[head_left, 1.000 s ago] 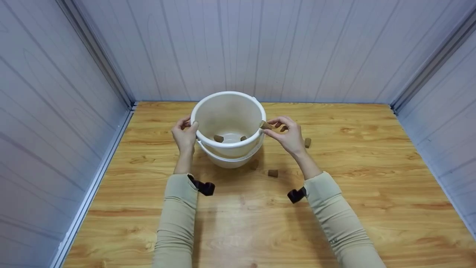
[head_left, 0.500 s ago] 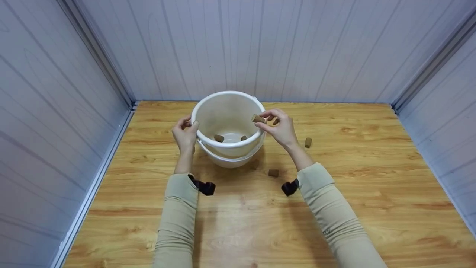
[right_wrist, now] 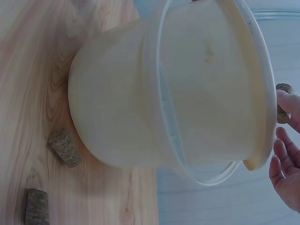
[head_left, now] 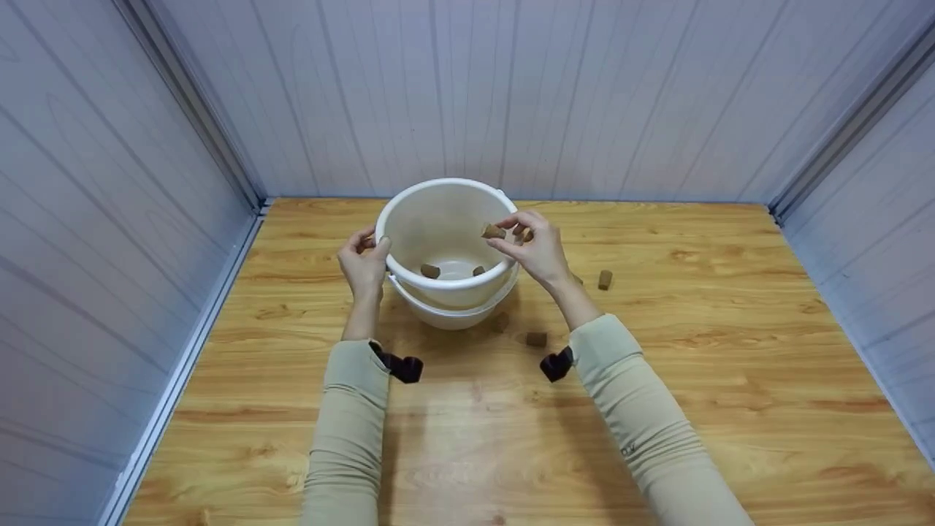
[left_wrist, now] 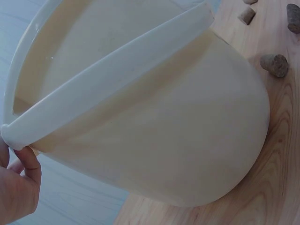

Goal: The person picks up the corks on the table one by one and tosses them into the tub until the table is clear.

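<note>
A white plastic bucket stands upright on the wooden table, its handle hanging down the near side. My left hand grips the rim at the left, thumb on top and fingers beneath it, as the left wrist view shows. Between thumb and fingertips, my right hand pinches a brown cork over the right part of the bucket's opening. The other fingers of that hand are loosely bent. Two corks show on the bucket's floor, one at the left and another at the right, partly hidden by the near rim.
Loose corks lie on the table right of the bucket: one in front, one farther right, one close to the bucket's base. Another shows partly behind my right wrist. Pale panel walls enclose the back and sides.
My right hand has carried the cork leftward from outside the right rim to over the bucket's opening. The left hand and the bucket have stayed put.
</note>
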